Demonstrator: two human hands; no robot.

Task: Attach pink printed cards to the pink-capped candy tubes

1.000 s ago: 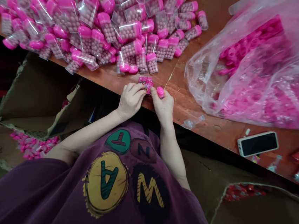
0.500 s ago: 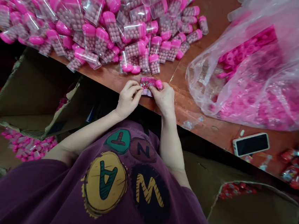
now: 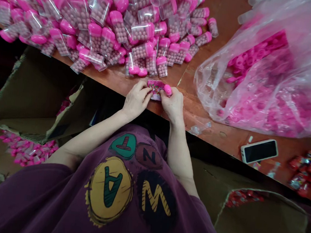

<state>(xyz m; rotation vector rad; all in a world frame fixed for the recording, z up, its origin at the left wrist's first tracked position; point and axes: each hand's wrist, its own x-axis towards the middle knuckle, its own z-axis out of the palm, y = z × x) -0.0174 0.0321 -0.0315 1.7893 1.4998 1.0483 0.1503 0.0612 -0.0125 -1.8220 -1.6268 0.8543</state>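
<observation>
Pink-capped vial [image 3: 160,88] lies crosswise at the table edge [image 3: 114,83], long axis left to right, cap toward the right hand [image 3: 173,103], pinched closed by both it and the left hand [image 3: 136,100].

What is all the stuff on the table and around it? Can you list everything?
candy bottles: big heap, clear with pink caps, table's far left
plastic bag: one, clear, full of pink caps, right
phone: one, white-edged, table's near edge
red packets: several, far right
cardboard boxes: two, brown, below the table
table: one, reddish-brown
small bottle: one, pink-capped, labelled, in both hands
left hand: one
right hand: one
</observation>
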